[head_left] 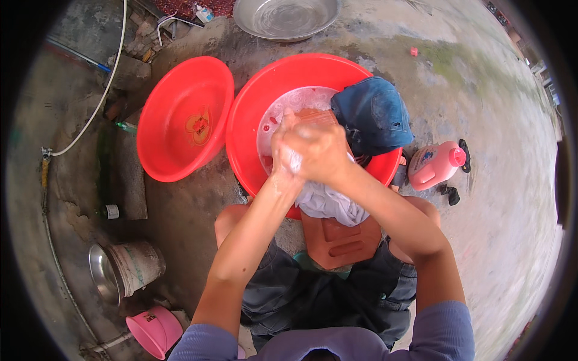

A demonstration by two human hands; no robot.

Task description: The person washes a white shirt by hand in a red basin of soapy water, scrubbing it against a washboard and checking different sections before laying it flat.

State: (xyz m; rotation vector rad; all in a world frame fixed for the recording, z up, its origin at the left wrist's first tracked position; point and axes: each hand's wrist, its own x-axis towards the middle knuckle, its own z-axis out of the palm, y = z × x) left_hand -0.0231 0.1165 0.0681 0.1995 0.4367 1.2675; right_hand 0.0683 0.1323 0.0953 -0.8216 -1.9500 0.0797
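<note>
- Two bare hands are pressed together over the middle of a big red tub point(248, 111), which stands on grey ground point(494, 186).
- The right hand point(323, 147) is closed over the left; whether cloth lies inside its grip cannot be told.
- The left hand point(280, 147) is partly covered and blurred, so how far its fingers are closed cannot be told. A bit of white, suds or cloth, shows between the hands.
- White cloth point(331, 203) lies bunched on a brown washboard point(340, 243), at the tub's near rim, below the hands.
- The washboard slants across that near rim: its ribbed end is inside the tub, its other end between the person's knees.
- Foamy water point(310, 96) shows inside, towards the far rim.
- A blue garment point(373, 114) hangs over the right rim.
- Near the right rim, on the ground, is a pink bottle point(432, 167) with a handle.
- Close by the left rim, a smaller red basin point(177, 108) tilts.
- Past the far rim sits a metal basin point(288, 18).
- Well apart, nearer the person's left side, are a pail point(142, 265) and a pink bucket point(162, 328).
</note>
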